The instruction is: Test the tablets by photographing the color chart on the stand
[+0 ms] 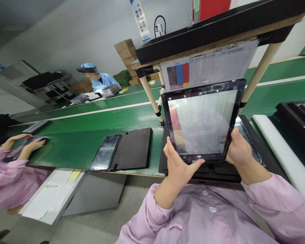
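Observation:
I hold a black tablet [202, 122] upright in both hands, above the near edge of the green conveyor belt [73, 142]. Its lit screen shows a camera picture of the printed chart [208, 64] that hangs behind it. My left hand [178, 166] grips the tablet's lower left corner, thumb lying along the bottom bezel. My right hand [237, 149] grips the lower right edge. Both sleeves are pink. Under the tablet lies a black tray [213, 171] with another device partly hidden in it.
An open black folio case with a tablet [122, 149] lies on the belt to my left. A person in pink at far left has both hands [27, 144] on another device. A person in blue [99, 79] works across the belt. White foam [282, 152] lies at right.

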{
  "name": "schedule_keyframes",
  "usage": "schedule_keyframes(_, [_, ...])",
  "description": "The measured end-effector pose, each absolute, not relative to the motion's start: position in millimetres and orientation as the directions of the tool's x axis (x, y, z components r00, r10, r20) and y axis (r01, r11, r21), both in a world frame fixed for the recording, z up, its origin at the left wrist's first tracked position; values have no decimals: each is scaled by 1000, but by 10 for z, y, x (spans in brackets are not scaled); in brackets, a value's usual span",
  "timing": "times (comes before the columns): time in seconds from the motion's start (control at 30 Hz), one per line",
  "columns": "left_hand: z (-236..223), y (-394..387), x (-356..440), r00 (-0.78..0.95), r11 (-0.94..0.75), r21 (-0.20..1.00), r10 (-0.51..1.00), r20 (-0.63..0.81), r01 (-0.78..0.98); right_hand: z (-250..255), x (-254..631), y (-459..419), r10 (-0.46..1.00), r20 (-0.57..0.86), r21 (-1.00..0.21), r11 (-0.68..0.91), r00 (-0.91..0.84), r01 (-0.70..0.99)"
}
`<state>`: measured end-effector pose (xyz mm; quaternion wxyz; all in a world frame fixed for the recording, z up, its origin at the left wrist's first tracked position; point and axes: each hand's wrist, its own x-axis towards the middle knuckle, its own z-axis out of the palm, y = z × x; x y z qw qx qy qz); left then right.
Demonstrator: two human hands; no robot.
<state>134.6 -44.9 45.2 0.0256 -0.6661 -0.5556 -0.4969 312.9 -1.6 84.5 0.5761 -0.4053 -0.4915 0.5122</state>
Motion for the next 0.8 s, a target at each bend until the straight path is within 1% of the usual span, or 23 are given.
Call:
schedule_keyframes(0.17, [439, -459, 1358, -144, -347, 547, 732, 666, 762, 856, 3135, -21, 990, 129, -966, 115, -50, -231])
schedule_keyframes(0.3, [423, -449, 1345, -176, -335, 577, 736, 654, 745, 845, 3140, -10, 993, 116, -972, 107, -32, -210])
schedule_keyframes(0.43, [386, -427, 1302, -183, -416, 649, 736, 652, 637, 831, 3140, -12, 986, 168, -974, 166, 3, -156])
schedule_keyframes(0.53, [352, -422, 1271, -193, -454, 703, 749, 634, 547, 850, 3129, -27, 980, 196, -960, 189, -17, -205])
schedule_keyframes(0.63, [333, -431, 1254, -188, -450, 697, 749, 635, 559, 895, 3115, -46, 980, 188, -944, 164, -61, -285])
schedule_keyframes(0.8, [350, -432, 1254, -187, -431, 649, 726, 662, 626, 953, 3104, -57, 979, 186, -939, 154, -78, -309])
